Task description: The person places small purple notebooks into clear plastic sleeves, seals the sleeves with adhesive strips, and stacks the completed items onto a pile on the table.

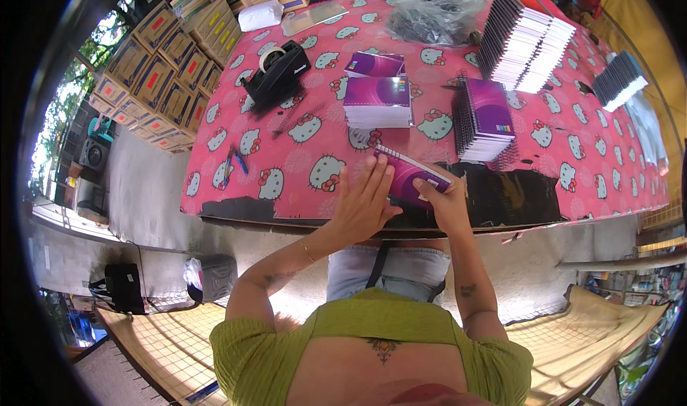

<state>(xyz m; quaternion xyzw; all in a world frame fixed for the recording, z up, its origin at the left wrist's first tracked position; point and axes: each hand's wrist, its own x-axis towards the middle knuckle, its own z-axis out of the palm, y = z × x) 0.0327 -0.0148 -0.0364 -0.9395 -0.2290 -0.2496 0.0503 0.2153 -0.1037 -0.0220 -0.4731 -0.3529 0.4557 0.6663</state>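
Observation:
Near the table's front edge I have a purple notebook [406, 175] with a row of punched holes along its far edge. My right hand [442, 197] grips its right end, thumb on the cover. My left hand [366, 200] lies flat with fingers stretched over the notebook's left part. Just beyond it stands a stack of purple notebooks [378, 104] without visible coils. To the right is a pile of purple spiral-bound notebooks [488, 112] with black coils. Loose black coil wire [288, 123] lies on the left, beside a black tape dispenser [275, 74].
Tall stacks of spiral notebooks [526, 37] stand at the far right, with a smaller dark pile [620, 80] beyond. A clear plastic bag [436, 12] sits at the back. Pens [237, 161] lie at the left. Stacked cardboard boxes [154, 73] rise left of the pink patterned table [304, 180].

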